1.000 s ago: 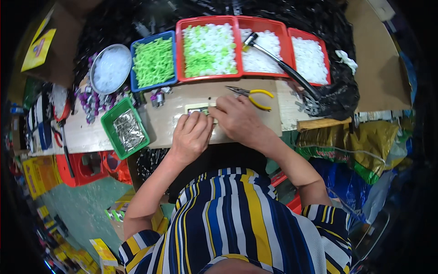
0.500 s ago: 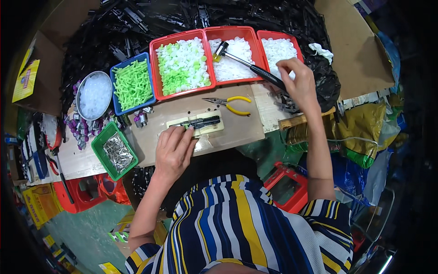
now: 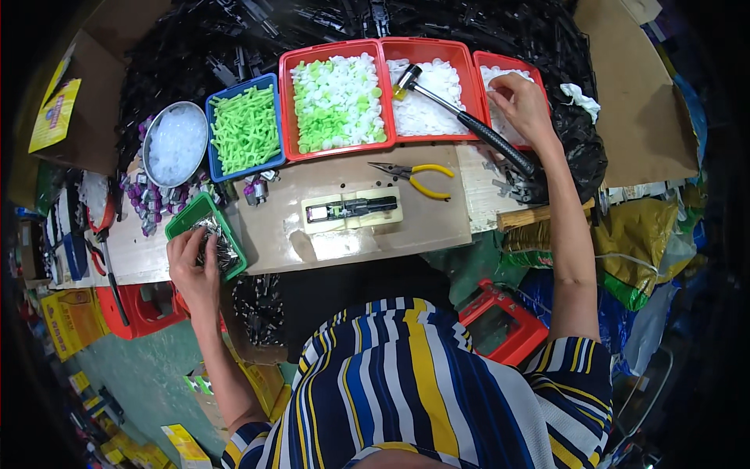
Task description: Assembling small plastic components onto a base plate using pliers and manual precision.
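My left hand (image 3: 194, 270) reaches into the green bin (image 3: 241, 248) of thin metal pins (image 3: 224, 254), its fingers apart and their tips down among the pins. Over the rightmost red bin, which holds small white plastic pieces (image 3: 495, 73), is my right hand (image 3: 525, 108). Its thumb and fingertips come together, and whatever they hold is too small to make out. A black, elongated assembly (image 3: 359, 207) with a silver and green part at its left end lies in a cream-coloured fixture block (image 3: 353, 224) on the worktop, untouched by either hand.
A hammer (image 3: 461, 117) rests across the red bins. Yellow-handled pliers (image 3: 426, 181) lie behind the block. A blue bin (image 3: 244, 131) of green sticks, a red bin (image 3: 336, 144) of green and white pieces and a metal bowl (image 3: 176, 147) line the back. Black parts (image 3: 328, 19) pile up beyond.
My left hand has left the assembly in the block and moved left to the green bin. My right hand has shifted slightly farther over the white pieces. The whole view has shifted a little.
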The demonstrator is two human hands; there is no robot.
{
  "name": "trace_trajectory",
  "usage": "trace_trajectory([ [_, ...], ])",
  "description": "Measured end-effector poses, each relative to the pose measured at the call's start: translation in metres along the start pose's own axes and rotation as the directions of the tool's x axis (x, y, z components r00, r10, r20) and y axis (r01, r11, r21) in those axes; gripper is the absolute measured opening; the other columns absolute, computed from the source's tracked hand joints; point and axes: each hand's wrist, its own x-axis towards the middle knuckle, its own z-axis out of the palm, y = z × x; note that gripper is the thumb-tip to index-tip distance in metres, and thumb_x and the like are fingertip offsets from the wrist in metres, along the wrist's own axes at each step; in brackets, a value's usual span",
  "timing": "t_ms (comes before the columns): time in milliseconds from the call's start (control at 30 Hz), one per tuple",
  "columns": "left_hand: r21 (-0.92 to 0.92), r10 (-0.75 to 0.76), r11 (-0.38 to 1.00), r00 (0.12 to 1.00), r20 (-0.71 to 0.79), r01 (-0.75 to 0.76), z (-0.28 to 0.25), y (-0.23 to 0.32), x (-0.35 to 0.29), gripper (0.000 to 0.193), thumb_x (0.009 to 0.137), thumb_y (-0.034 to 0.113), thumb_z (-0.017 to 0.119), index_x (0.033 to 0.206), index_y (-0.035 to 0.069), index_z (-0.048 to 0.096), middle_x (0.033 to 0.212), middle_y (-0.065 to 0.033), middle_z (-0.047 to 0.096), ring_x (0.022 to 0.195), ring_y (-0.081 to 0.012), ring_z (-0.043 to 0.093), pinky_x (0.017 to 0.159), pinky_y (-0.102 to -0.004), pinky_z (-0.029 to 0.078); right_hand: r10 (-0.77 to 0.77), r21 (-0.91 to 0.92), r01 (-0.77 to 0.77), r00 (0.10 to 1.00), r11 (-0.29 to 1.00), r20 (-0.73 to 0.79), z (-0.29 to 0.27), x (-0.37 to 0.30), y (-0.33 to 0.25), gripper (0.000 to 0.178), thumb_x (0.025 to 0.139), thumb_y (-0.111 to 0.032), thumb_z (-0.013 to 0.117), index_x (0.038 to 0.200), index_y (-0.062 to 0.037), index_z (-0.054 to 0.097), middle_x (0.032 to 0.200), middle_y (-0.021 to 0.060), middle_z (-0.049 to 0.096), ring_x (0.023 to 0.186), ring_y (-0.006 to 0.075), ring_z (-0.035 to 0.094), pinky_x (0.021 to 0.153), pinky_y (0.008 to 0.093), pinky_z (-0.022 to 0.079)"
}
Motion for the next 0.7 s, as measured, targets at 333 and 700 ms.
trace_trajectory([
  [333,0.032,-0.062,0.998,0.969,0.24,0.056,0.003,-0.011,0.015,0.01,0.078,0.0,0.07,0.087,-0.005,0.068,0.081,-0.0154,0.058,0.082,-0.0319,0.055,0.075,-0.0395,0.044,0.168,0.843,-0.197,0.977,0.501,0.129,-0.024,-0.025,-0.009,0.013,0.088,-0.005,0.068,0.099,0.0011,0.065,0.091,0.01,0.07,0.083,0.0143,0.068,0.083,0.027,0.052],
  [700,0.01,0.047,0.999,0.974,0.221,-0.051,0.006,-0.006,0.018,0.008,0.081,-0.004,0.062,0.086,-0.004,0.056,0.087,-0.0174,0.053,0.088,-0.0365,0.051,0.078,-0.0428,0.043,0.099,0.929,-0.213,0.976,0.302,0.192,-0.011,-0.03,-0.096,0.019,0.085,0.002,0.068,0.103,0.0028,0.065,0.095,0.005,0.067,0.084,0.0097,0.065,0.077,0.021,0.052],
])
